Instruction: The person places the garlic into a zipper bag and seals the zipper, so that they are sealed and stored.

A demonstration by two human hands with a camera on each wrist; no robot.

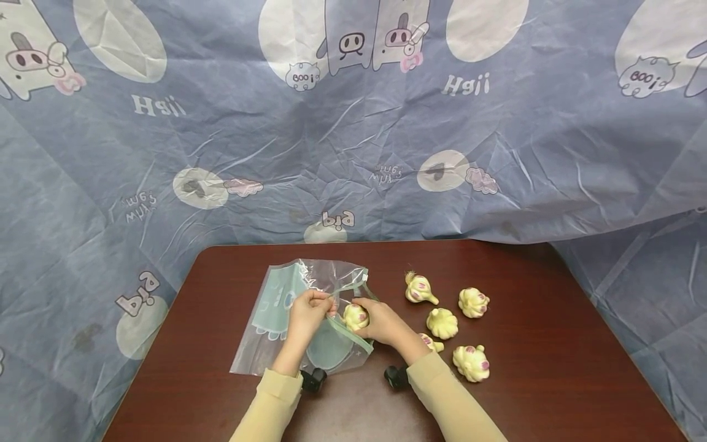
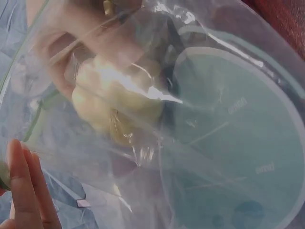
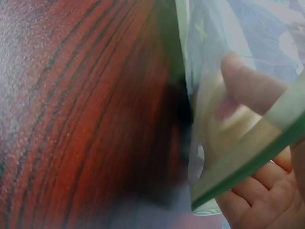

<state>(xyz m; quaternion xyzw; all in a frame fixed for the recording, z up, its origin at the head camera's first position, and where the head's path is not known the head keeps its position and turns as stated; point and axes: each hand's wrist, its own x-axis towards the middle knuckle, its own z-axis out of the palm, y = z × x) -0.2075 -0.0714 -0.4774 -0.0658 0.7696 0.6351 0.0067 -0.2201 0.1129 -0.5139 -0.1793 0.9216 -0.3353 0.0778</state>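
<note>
A clear zip bag [image 1: 248, 353] with a green-edged mouth and teal print lies on the table, its mouth spread toward the right. My left hand [image 1: 302, 316] pinches the rim of that mouth. At the opening, my right hand [image 1: 383, 323] grips a garlic bulb [image 1: 354, 317], cream with purple patches, between thumb and fingers. Through the plastic, the left wrist view shows the bulb [image 2: 114, 98] inside the bag. In the right wrist view, the green rim [image 3: 252, 167] crosses in front of the right hand [image 3: 262, 195], and the bulb is partly hidden behind the film.
Several more garlic bulbs [image 1: 442, 323] lie on the brown table [image 1: 552, 368] to the right of the bag. One bulb [image 1: 432, 342] is partly covered by the right forearm. A blue printed cloth [image 1: 353, 135] hangs behind the table.
</note>
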